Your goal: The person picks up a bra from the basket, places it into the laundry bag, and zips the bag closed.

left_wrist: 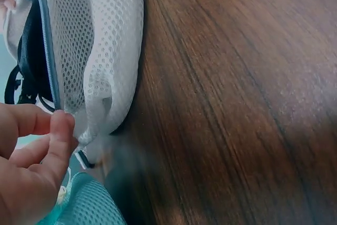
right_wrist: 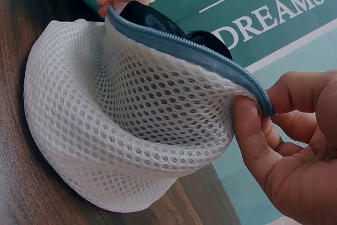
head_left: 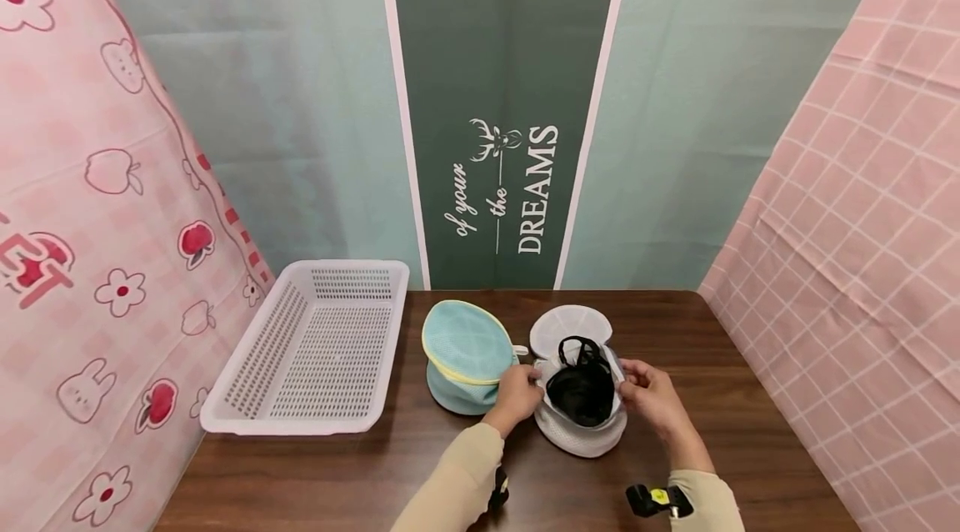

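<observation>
A white mesh laundry bag stands on the table, its round lid folded back. Inside its mouth lies a black bra, straps looping up toward the lid. My left hand pinches the left side of the rim, thumb against forefinger. On the opposite side my right hand grips the rim by its blue-grey zipper. Between the hands the mouth is held apart, and the wall sags in folds in the right wrist view. Left of it, close to my left hand, is a light blue mesh laundry bag with yellow trim.
A white slotted plastic basket stands on the left of the brown wooden table. Behind the table hangs a green curtain with lettering; pink patterned cloths flank both sides.
</observation>
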`<move>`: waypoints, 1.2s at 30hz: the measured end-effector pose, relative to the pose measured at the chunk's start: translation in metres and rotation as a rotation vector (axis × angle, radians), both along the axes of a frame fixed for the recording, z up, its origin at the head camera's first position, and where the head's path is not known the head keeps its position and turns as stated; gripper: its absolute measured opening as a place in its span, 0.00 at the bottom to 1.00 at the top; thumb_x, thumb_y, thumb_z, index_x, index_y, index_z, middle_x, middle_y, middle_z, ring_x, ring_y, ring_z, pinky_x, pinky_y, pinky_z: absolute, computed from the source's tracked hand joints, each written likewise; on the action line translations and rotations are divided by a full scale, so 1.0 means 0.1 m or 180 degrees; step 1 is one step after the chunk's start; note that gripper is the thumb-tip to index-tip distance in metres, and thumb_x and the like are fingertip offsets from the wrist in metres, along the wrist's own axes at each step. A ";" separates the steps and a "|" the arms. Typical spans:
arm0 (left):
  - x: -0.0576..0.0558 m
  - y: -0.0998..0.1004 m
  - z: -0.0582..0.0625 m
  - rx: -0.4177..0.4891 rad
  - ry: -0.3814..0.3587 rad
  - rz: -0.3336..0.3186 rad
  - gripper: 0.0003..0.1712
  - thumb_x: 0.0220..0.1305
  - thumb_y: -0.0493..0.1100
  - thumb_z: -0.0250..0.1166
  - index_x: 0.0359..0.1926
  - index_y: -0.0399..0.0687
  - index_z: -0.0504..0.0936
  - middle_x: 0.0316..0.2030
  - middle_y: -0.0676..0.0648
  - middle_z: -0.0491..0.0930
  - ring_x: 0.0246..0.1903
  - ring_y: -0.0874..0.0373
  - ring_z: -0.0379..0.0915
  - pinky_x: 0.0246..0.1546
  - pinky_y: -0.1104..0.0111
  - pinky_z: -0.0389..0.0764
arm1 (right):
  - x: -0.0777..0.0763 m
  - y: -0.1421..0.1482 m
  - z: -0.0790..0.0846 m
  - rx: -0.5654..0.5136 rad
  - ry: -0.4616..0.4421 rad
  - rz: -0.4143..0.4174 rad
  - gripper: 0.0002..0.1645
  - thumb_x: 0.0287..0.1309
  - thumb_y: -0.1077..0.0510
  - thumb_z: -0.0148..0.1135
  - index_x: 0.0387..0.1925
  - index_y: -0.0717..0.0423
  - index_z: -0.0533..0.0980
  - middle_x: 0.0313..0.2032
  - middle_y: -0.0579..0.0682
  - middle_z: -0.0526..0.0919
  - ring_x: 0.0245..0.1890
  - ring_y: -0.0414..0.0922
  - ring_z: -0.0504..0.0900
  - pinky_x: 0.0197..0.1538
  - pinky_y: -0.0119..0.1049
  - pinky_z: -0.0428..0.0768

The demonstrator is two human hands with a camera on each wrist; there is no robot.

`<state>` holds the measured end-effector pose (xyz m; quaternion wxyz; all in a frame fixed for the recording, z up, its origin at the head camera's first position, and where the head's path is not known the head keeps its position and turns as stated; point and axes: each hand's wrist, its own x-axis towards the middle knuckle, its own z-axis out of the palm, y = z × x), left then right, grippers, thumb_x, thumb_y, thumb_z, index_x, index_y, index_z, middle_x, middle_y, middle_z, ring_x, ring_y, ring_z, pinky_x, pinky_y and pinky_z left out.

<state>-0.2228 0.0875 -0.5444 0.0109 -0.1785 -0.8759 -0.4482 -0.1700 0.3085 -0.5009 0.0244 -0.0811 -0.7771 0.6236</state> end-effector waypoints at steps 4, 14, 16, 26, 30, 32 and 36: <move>0.00 0.00 -0.01 0.0009 0.0075 0.0135 0.15 0.45 0.28 0.62 0.38 0.34 0.84 0.32 0.43 0.82 0.34 0.53 0.78 0.31 0.71 0.75 | 0.01 -0.01 0.00 -0.0039 -0.0012 0.0009 0.25 0.51 0.75 0.53 0.53 0.78 0.66 0.28 0.57 0.72 0.25 0.41 0.73 0.26 0.36 0.78; 0.08 0.07 0.03 0.0326 0.0281 0.0297 0.16 0.40 0.25 0.59 0.34 0.32 0.84 0.26 0.44 0.78 0.27 0.57 0.71 0.28 0.72 0.72 | 0.10 0.00 0.14 0.1385 0.0028 0.0021 0.28 0.54 0.65 0.61 0.56 0.73 0.67 0.42 0.66 0.77 0.42 0.55 0.76 0.36 0.36 0.75; 0.09 0.07 0.03 0.0346 0.0288 0.0323 0.15 0.40 0.25 0.59 0.34 0.32 0.83 0.25 0.45 0.76 0.26 0.59 0.69 0.27 0.72 0.71 | 0.12 -0.01 0.16 0.1533 0.0085 0.0037 0.28 0.55 0.63 0.61 0.56 0.72 0.67 0.44 0.68 0.76 0.44 0.58 0.75 0.39 0.41 0.75; 0.11 0.08 0.01 0.0519 0.0208 0.0429 0.16 0.40 0.26 0.62 0.35 0.35 0.84 0.25 0.51 0.74 0.25 0.64 0.67 0.28 0.73 0.71 | 0.10 -0.11 0.14 0.2559 0.0893 -0.0105 0.28 0.48 0.63 0.65 0.52 0.68 0.72 0.43 0.69 0.73 0.42 0.63 0.73 0.42 0.58 0.70; 0.13 0.07 -0.01 0.0576 0.0207 0.0450 0.17 0.39 0.25 0.61 0.35 0.35 0.84 0.24 0.52 0.73 0.24 0.65 0.65 0.27 0.73 0.70 | 0.04 -0.17 0.10 0.2666 0.1325 -0.0065 0.27 0.43 0.66 0.68 0.49 0.68 0.74 0.44 0.69 0.72 0.44 0.64 0.73 0.43 0.58 0.70; 0.13 0.07 -0.01 0.0595 0.0195 0.0467 0.17 0.39 0.25 0.61 0.35 0.36 0.84 0.24 0.52 0.72 0.23 0.66 0.64 0.27 0.73 0.69 | 0.02 -0.21 0.09 0.2689 0.1598 -0.0066 0.26 0.40 0.68 0.69 0.47 0.68 0.76 0.42 0.68 0.73 0.43 0.64 0.73 0.43 0.57 0.70; 0.14 0.08 0.00 0.0647 0.0120 0.0471 0.18 0.39 0.25 0.61 0.36 0.36 0.84 0.24 0.53 0.71 0.22 0.66 0.63 0.26 0.73 0.68 | -0.02 -0.27 0.10 0.2742 0.1914 -0.0121 0.26 0.37 0.69 0.71 0.45 0.67 0.77 0.43 0.68 0.74 0.43 0.65 0.72 0.43 0.57 0.70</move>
